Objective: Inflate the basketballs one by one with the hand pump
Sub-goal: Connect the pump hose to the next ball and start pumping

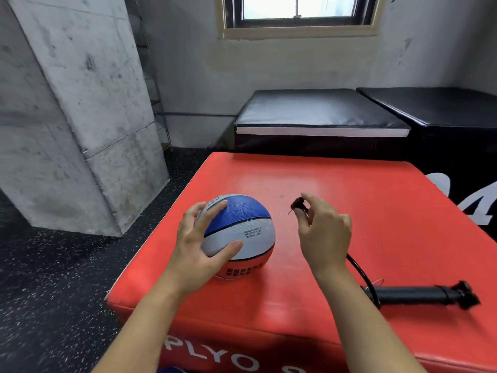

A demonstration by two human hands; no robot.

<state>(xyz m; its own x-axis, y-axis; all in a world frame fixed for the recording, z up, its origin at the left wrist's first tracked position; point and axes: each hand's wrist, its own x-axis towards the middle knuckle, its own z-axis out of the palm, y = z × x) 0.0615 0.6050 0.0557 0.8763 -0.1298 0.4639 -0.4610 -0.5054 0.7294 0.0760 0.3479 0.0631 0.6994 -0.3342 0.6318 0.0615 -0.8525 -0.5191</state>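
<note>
A blue, white and red basketball (242,232) sits on a red plyo box (376,211). My left hand (199,246) grips the ball's left side, fingers and thumb curled round it. My right hand (322,230) pinches the black needle end (297,205) of the pump hose, held in the air a little right of the ball, its needle pointing toward the ball. The black hose (361,273) runs from under my right wrist down to the black hand pump (419,293), which lies flat on the box at the right.
Black padded boxes (317,111) stand behind the red box. A concrete pillar (80,103) rises at the left over a dark speckled floor (53,278). A bit of blue (169,370) shows at the bottom edge, below the box front.
</note>
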